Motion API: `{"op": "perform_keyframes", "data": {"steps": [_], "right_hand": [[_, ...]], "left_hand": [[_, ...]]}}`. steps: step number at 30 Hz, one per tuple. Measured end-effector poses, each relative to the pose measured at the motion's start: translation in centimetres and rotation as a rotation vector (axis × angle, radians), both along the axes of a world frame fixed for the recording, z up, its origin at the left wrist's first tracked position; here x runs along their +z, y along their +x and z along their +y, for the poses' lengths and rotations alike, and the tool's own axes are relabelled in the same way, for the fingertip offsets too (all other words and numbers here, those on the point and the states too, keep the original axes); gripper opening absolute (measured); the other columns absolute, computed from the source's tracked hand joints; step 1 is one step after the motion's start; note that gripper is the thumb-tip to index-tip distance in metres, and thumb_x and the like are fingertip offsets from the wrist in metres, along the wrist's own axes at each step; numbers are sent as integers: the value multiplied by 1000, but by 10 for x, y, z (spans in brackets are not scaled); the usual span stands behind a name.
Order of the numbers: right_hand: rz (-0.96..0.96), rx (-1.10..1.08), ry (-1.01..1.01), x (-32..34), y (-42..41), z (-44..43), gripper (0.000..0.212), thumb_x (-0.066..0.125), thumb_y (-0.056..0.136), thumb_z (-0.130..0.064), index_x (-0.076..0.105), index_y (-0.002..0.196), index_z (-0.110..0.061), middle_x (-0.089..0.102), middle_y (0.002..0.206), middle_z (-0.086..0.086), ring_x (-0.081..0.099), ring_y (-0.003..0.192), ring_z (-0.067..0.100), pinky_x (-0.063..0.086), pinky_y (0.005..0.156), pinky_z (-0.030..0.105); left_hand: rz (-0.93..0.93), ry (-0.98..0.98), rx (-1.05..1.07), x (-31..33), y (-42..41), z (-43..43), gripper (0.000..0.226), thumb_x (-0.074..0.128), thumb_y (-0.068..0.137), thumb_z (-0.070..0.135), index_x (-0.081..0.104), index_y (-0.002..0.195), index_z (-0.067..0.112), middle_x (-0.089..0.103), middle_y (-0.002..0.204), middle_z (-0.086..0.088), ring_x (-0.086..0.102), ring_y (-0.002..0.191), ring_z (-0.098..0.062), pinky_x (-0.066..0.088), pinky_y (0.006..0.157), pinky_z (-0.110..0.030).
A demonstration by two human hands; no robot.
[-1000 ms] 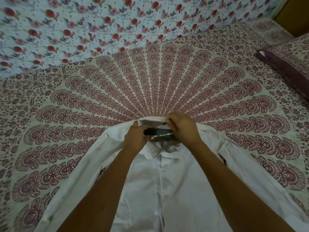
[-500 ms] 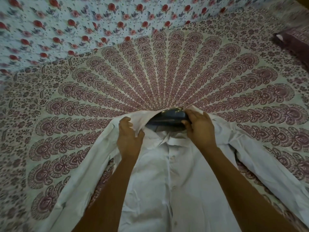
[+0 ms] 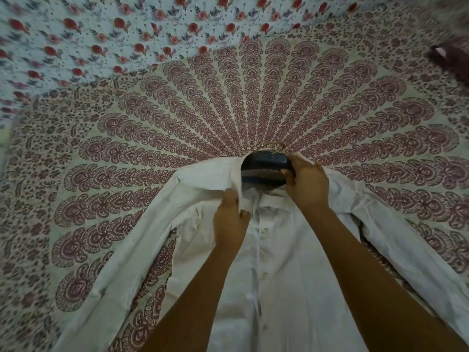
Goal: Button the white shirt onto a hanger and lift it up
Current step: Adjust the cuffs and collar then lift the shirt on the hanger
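Observation:
The white shirt (image 3: 279, 288) lies face up on the bed, its front placket closed over several buttons and its sleeves spread to both sides. A dark hanger (image 3: 264, 165) sits inside the open collar, with its brass hook (image 3: 272, 146) poking out past the neckline. My left hand (image 3: 229, 219) pinches the left collar flap and holds it up. My right hand (image 3: 308, 180) grips the right end of the hanger at the collar. Most of the hanger is hidden inside the shirt.
A bedspread (image 3: 228, 110) with a maroon peacock pattern covers the bed. A rose-print sheet (image 3: 127, 34) lies across the far side. A dark maroon pillow (image 3: 451, 57) sits at the far right edge.
My left hand slid down the collar and now lifts the flap. The collar opening has widened, and the hanger with its brass hook shows more. The view has shifted slightly.

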State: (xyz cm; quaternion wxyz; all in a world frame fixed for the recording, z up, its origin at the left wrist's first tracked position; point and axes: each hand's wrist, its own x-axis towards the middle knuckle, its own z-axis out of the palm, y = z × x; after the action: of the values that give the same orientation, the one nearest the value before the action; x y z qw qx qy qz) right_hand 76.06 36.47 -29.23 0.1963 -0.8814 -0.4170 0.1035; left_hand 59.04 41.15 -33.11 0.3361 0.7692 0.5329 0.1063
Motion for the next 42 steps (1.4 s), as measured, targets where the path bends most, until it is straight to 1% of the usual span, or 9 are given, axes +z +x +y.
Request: {"op": "perform_keyframes", "data": {"steps": [5,9,12,15,20,28,32,38,42], "right_hand": [[26,14,33,-4,4,-2,33,48,93,-20,52,125,-14,65,112,10,59,103,29,26,109,40],[64,58,15,-16,14,-11,41,58,88,-27,53,127,-15,64,116,11,57,109,31,36,102,46],[24,14,-16,-16,11,-17,49,66,80,-37,56,123,-16,66,111,11,57,105,33,42,93,43],[-43,20,-52,-13,2,-17,47,65,81,-38,56,122,-18,66,110,10,56,104,33,37,91,41],[-23,25,-58,2,0,-21,39,58,86,-32,55,122,-18,64,111,8,55,104,32,37,90,41],[-57,10,70,85,-10,-58,38,59,86,-28,53,122,-19,62,108,8,57,95,30,40,68,31],[-110,-7,182,171,-30,-78,41,60,85,-34,52,124,-23,64,108,5,57,97,27,43,72,33],[-24,-47,437,328,-75,-120,50,67,79,-43,56,122,-18,65,116,4,60,103,22,47,80,30],[-101,-62,588,419,-104,-158,43,61,85,-38,58,120,-14,66,112,7,61,101,26,47,77,33]], "left_hand": [[330,32,-413,-17,-25,-14,47,48,93,31,38,139,22,54,131,-1,58,110,-19,46,91,-29],[51,283,-127,-8,-36,4,30,49,88,10,64,113,16,69,106,-7,68,85,-25,52,71,-30],[-55,324,-97,0,-24,36,44,57,82,8,54,127,11,58,126,-13,59,108,-30,52,83,-41],[57,254,-332,10,1,69,75,68,77,9,33,142,23,36,147,-10,35,134,-30,36,105,-49],[367,239,-557,31,26,93,61,64,82,36,40,137,26,51,136,-3,35,134,-21,13,114,-44],[-155,77,-529,111,4,68,72,57,59,61,62,111,12,65,95,-3,57,85,-21,42,72,-34],[-242,147,-519,200,-15,54,78,50,53,67,63,115,21,64,101,8,59,93,-17,44,78,-31],[-387,286,-499,347,-70,27,24,67,59,61,55,79,57,62,82,25,61,79,-7,48,69,-31],[-448,394,-463,448,-103,1,21,74,73,40,62,86,28,59,75,14,54,69,-11,39,60,-26]]}}
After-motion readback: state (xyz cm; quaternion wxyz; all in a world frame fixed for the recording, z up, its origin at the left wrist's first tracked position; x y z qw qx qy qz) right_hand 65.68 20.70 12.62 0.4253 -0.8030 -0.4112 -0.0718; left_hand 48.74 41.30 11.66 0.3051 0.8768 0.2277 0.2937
